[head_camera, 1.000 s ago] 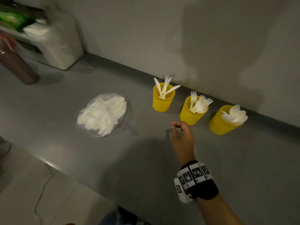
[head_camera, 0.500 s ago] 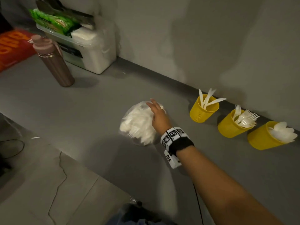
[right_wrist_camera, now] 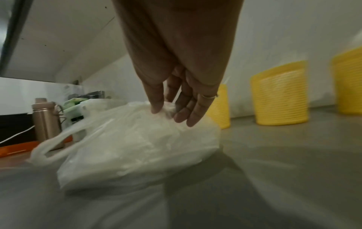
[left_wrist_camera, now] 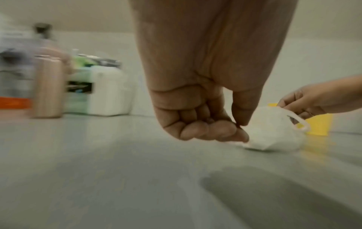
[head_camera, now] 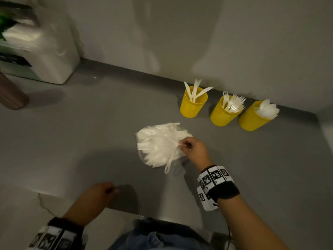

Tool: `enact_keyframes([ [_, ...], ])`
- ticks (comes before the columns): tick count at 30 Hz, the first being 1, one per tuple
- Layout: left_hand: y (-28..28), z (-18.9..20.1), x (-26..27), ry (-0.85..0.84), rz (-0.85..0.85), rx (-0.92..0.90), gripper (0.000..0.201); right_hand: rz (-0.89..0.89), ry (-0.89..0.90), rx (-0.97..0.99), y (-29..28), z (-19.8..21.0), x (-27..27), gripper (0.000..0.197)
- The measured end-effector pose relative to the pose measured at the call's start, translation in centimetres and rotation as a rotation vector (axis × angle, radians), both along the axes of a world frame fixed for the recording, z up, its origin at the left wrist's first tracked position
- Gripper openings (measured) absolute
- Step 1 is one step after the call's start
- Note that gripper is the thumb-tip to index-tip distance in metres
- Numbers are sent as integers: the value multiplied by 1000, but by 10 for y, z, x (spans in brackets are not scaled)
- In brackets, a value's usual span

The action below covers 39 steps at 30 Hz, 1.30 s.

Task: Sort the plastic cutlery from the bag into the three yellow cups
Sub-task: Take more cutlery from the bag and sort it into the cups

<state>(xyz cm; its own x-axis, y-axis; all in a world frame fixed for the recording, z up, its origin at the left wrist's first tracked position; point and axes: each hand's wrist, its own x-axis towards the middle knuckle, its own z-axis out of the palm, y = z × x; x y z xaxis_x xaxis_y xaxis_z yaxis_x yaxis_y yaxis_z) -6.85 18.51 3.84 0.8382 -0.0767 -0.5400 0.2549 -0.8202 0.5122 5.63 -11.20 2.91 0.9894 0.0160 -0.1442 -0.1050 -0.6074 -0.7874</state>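
A clear plastic bag (head_camera: 158, 145) full of white cutlery lies on the grey floor. My right hand (head_camera: 187, 146) pinches the bag's gathered top (right_wrist_camera: 166, 109) between thumb and fingers; a loose handle loop (head_camera: 169, 164) trails toward me. Three yellow cups stand by the wall: the left cup (head_camera: 192, 107) holds knives, the middle cup (head_camera: 222, 115) forks, the right cup (head_camera: 252, 120) spoons. My left hand (head_camera: 108, 191) hovers low, nearer me and left of the bag, fingers curled into the palm (left_wrist_camera: 205, 128), holding nothing.
A white plastic container (head_camera: 41, 56) with green packets sits at the far left by the wall, a brown metal bottle (head_camera: 10, 94) beside it. An orange flat object (right_wrist_camera: 17, 149) lies beyond the bottle. My blue-jeaned knee (head_camera: 158, 237) is at the bottom edge.
My right hand went from near the cups to the bag and now pinches its top. My left hand has come into view at the lower left. The camera view shifted.
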Motion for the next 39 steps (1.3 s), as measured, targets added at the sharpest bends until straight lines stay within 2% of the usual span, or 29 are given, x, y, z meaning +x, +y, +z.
enact_keyframes([
  [2,-34,6,38,-169,-88,-86,12,-76,-21,33,-23,-1,-16,7],
  [6,-118,8,92,-357,-264,-275,6,-197,-47,52,-59,-3,-39,9],
  [9,-176,-2,114,-488,-433,-388,24,-254,-68,41,-76,2,-49,9],
  [13,-230,-9,126,-588,-579,-329,36,-300,-88,24,-91,7,-55,7],
  [16,-240,-5,128,-636,-554,-272,39,-345,-69,24,-100,9,-57,4],
  [18,-240,-1,131,-671,-472,-356,32,-415,-72,-7,-107,10,-57,3],
  [22,-227,3,142,-603,-201,-517,25,-621,-107,35,-125,13,-58,28],
  [24,-222,9,144,-600,-209,-582,34,-609,-66,32,-128,18,-60,26],
  [27,-221,19,140,-543,-325,-658,47,-425,-60,-88,-125,25,-63,29],
  [29,-224,23,133,-465,-439,-628,48,-277,-92,-190,-120,31,-63,30],
  [32,-227,16,124,-583,-680,-375,41,-230,-115,-250,-115,36,-60,13],
  [35,-226,12,126,-660,-698,-172,30,-368,-121,-160,-120,36,-60,19],
  [37,-222,9,132,-651,-686,-116,51,-540,-165,-34,-124,40,-62,23],
  [39,-217,13,136,-563,-680,-54,71,-672,-202,95,-130,45,-65,24],
])
